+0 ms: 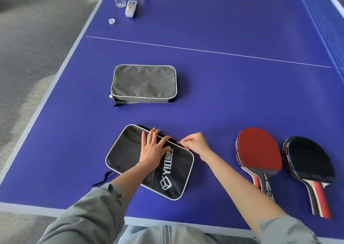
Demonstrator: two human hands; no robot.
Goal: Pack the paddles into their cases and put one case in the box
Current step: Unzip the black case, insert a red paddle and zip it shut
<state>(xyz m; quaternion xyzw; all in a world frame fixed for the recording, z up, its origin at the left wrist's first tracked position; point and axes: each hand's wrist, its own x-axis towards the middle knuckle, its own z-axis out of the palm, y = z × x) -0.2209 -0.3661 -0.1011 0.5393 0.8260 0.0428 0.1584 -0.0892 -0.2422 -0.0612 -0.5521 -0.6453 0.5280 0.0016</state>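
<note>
Your left hand [152, 150] lies flat with fingers spread, pinning the black case [149, 161] steady, so your right hand [194, 143] can pinch its zipper pull [178, 142]; both paddles remain unpacked.

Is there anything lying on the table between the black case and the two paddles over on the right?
Nothing visible does. Bare blue table separates the black case from the red paddle and the black paddle. The right hand pinches the zipper pull at the case's edge; the left hand presses the case flat.
</note>
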